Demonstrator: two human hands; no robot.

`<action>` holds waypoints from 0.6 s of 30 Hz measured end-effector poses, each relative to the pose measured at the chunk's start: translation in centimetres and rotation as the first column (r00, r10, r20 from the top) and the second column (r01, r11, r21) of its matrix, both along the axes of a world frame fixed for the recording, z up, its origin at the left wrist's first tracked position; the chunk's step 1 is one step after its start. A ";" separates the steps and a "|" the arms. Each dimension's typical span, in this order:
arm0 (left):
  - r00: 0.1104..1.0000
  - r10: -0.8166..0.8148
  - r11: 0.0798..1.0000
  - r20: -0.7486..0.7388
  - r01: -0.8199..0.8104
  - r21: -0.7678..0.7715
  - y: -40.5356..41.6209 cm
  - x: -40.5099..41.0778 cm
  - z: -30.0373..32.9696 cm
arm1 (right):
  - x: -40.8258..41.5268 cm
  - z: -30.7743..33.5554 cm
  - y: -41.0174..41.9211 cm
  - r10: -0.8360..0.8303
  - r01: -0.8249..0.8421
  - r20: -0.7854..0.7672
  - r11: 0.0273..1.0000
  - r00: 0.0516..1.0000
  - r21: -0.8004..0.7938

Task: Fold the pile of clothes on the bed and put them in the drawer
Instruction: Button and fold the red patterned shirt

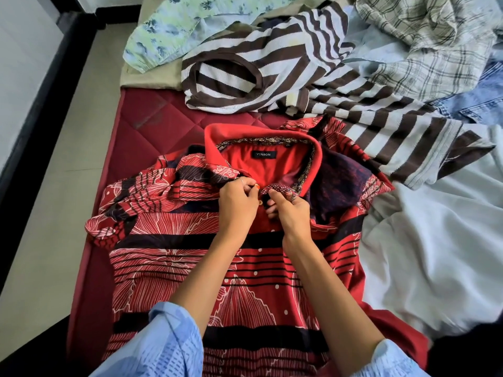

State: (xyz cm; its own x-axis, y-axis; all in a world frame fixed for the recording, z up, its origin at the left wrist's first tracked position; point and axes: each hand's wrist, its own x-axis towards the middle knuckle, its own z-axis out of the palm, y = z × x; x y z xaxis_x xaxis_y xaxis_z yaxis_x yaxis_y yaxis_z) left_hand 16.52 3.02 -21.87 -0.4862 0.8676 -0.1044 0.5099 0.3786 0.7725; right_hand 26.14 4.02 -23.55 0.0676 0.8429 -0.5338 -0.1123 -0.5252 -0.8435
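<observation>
A red patterned polo shirt (174, 257) lies front-up on the red quilted mattress (163, 118), collar away from me. My left hand (238, 204) pinches the left side of the button placket just below the collar. My right hand (290, 210) pinches the dotted placket flap opposite, fingers curled round the fabric. Behind the polo lies the pile: a brown-and-white striped shirt (272, 69), a pale floral garment (168, 31), a plaid shirt (424, 42) and blue denim (479, 99).
A white sheet or garment (435, 246) covers the bed on the right. A beige cloth (152, 74) lies under the pile at the back. The tiled floor (49, 186) runs along the bed's left edge, with a dark frame (40, 85) beyond.
</observation>
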 end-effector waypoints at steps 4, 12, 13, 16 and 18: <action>1.000 0.007 1.000 -0.002 -0.007 0.005 0.4 0.3 -0.1 | -0.4 0.6 0.3 0.024 -0.024 0.033 1.000 0.999 -0.016; 0.982 0.061 0.996 0.180 -0.072 0.055 0.6 -0.5 1.2 | -2.5 2.1 1.2 0.086 -0.147 0.327 0.975 0.941 0.168; 0.980 0.067 0.995 0.186 -0.079 0.058 0.7 -0.7 1.3 | -2.7 2.1 1.3 0.107 -0.187 0.375 0.965 0.921 0.184; 0.983 0.071 0.995 0.170 -0.083 0.063 0.7 -1.0 1.3 | -2.8 1.9 1.4 0.125 -0.259 0.479 0.940 0.869 0.224; 0.984 0.072 0.994 0.163 -0.085 0.075 0.6 -1.0 1.2 | -2.7 1.9 1.4 0.116 -0.289 0.532 0.923 0.839 0.254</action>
